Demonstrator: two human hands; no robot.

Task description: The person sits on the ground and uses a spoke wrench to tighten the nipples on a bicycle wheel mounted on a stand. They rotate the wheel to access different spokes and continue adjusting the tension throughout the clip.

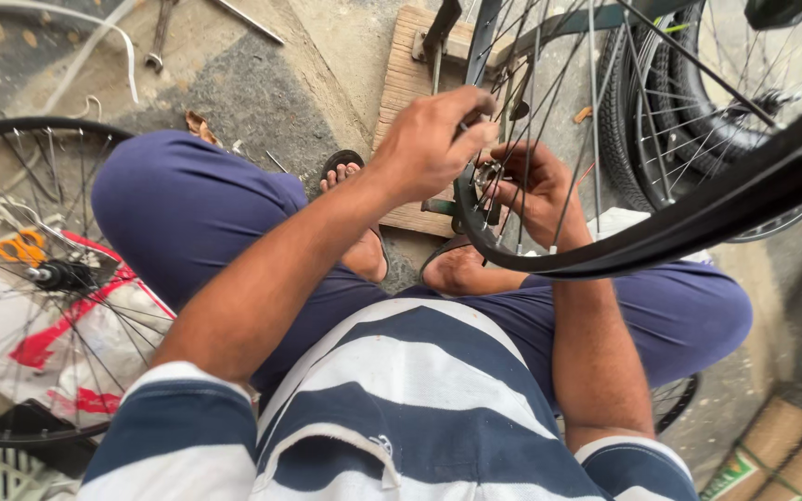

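I see my left hand (433, 139) above the hub (486, 174) of the bike wheel (698, 223), fingers clenched on a small part near the spokes; can't tell what. My right hand (536, 190) sits just beside the hub, fingers curled round it through the spokes. Wheel stands upright betw. my knees, over a wood board (401, 93) on the floor. 2nd wheel (11, 278) lies to my left, scissors (20, 248) under its spokes.
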